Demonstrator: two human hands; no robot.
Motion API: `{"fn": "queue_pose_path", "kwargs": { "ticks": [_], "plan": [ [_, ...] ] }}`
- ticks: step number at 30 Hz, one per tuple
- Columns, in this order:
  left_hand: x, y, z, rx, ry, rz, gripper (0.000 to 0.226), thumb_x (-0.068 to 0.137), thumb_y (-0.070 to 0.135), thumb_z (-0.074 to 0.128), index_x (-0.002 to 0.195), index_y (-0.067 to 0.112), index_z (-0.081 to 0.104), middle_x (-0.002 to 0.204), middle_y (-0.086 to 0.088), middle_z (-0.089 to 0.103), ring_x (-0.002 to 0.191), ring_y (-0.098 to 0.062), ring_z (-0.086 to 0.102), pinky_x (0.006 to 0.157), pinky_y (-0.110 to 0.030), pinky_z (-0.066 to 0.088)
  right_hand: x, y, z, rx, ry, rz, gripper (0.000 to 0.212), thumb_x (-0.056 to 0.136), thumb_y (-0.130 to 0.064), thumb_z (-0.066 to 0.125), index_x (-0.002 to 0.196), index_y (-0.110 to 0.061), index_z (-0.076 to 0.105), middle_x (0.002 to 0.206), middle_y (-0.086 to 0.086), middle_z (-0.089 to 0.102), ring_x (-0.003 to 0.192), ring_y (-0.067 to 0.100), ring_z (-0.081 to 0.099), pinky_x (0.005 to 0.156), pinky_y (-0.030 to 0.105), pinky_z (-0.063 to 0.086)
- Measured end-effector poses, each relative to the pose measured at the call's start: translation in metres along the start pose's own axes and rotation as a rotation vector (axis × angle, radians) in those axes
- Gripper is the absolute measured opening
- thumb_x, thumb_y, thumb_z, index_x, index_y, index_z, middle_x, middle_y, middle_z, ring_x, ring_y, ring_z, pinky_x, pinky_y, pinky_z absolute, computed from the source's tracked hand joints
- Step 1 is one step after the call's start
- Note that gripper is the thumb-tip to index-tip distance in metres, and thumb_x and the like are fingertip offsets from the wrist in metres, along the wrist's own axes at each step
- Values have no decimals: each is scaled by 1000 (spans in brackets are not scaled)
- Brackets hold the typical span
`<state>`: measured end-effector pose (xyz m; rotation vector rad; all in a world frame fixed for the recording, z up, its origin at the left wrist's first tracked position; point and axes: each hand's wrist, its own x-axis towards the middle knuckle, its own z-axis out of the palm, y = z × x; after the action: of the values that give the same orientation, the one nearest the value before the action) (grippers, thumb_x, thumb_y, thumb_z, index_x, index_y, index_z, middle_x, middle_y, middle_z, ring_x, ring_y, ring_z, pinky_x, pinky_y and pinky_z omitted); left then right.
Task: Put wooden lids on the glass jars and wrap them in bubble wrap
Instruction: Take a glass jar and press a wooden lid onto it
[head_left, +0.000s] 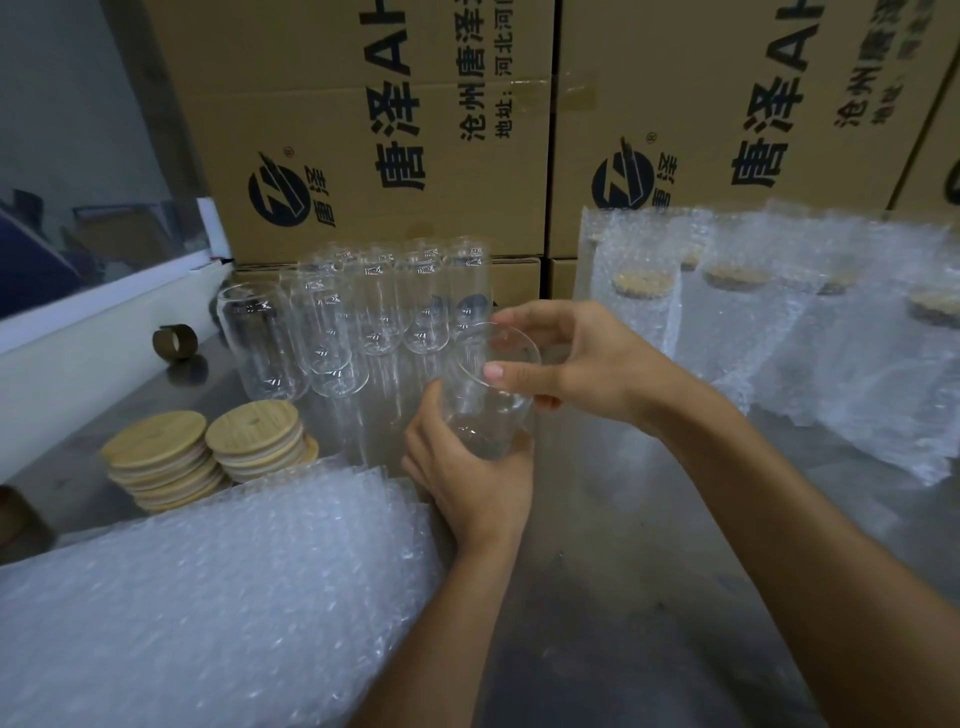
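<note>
Left fingers: curled round the base of the glass jar, gripping it from below.
Right fingers: thumb and fingertips pinch the jar's open rim.
Left hand: palm up, forearm rising from bottom centre.
Right hand: reaches in from lower right.
Jar position: centre frame, held above the surface, no lid on it.
Wooden lids: two stacks, left.
Bubble wrap: lower left.
Cartons: printed "唐泽", "沧州唐泽", "地址:河北".

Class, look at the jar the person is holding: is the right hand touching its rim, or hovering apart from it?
Touching. The head view shows the right hand with thumb and fingers pinching the rim of the glass jar, while the left hand grips its base.
</note>
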<state>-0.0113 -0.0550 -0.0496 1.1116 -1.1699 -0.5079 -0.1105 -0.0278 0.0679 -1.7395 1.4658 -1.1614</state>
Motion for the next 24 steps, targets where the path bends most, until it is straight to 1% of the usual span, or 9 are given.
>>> {"fn": "queue_pose_path", "kwargs": {
  "ticks": [2, 4, 7, 10, 12, 14, 18, 21, 24],
  "plan": [
    [1, 0, 1, 1, -14, -10, 95, 60, 15, 92, 143, 13, 46, 130, -9, 54, 122, -28, 45, 101, -27, 28, -1, -1, -4, 62, -14, 9, 52, 88, -17, 75, 138, -11, 59, 126, 1, 66, 59, 12, 69, 59, 22, 57],
    [0, -2, 2, 4, -24, -1, 96, 59, 17, 92, 143, 14, 46, 130, -7, 55, 121, -28, 46, 103, -33, 33, -1, 0, -7, 104, 6, 10, 36, 96, -10, 65, 132, -10, 61, 119, -2, 68, 51, 11, 65, 57, 25, 59],
    [-1, -3, 3, -5, -58, 26, 95, 60, 18, 91, 143, 20, 45, 131, 1, 56, 122, -22, 46, 98, -24, 33, 2, 1, -7, 87, 98, 5, 16, 104, -11, 54, 116, -9, 64, 111, 1, 73, 41, 9, 57, 45, 25, 52],
    [-2, -5, 3, -12, -109, 70, 92, 60, 17, 89, 141, 23, 46, 127, 3, 56, 121, -21, 47, 97, -24, 37, 6, 6, -6, 46, 240, 18, 17, 105, -19, 54, 100, -4, 61, 103, 12, 75, 33, 3, 42, 34, 20, 37],
    [-3, -6, 3, 5, -136, 120, 92, 59, 16, 88, 141, 22, 47, 129, 2, 57, 120, -16, 45, 96, -13, 33, 8, 10, -5, 32, 293, 11, 24, 101, -30, 62, 88, -9, 59, 97, 15, 74, 35, 1, 40, 34, 19, 33],
    [-3, -6, 3, 25, -151, 159, 92, 59, 16, 87, 142, 20, 48, 133, 4, 56, 117, -6, 40, 92, 2, 23, 9, 12, -7, 4, 321, 6, 33, 91, -42, 71, 86, -11, 60, 92, 12, 74, 40, -2, 45, 37, 14, 33],
    [-3, -3, 4, 18, -140, 153, 91, 61, 19, 89, 142, 22, 48, 134, 6, 56, 119, -7, 44, 90, 1, 24, 9, 13, -10, 4, 267, 26, 48, 75, -52, 83, 96, -12, 66, 96, -1, 74, 59, -13, 59, 47, 6, 40],
    [-3, -2, 4, 19, -159, 126, 95, 62, 32, 91, 145, 26, 45, 135, 12, 54, 123, -14, 49, 93, -11, 32, 9, 12, -8, -60, 234, 14, 53, 79, -57, 78, 112, -16, 69, 108, -5, 73, 96, -3, 67, 78, 18, 54],
    [-5, 1, 4, -17, -176, 38, 101, 56, 61, 85, 143, 30, 44, 127, 16, 57, 117, -17, 58, 96, -35, 49, 8, 12, -3, -182, 232, -41, 60, 88, -63, 65, 129, -18, 65, 124, -6, 68, 115, 5, 62, 97, 30, 52]
  ]
}}
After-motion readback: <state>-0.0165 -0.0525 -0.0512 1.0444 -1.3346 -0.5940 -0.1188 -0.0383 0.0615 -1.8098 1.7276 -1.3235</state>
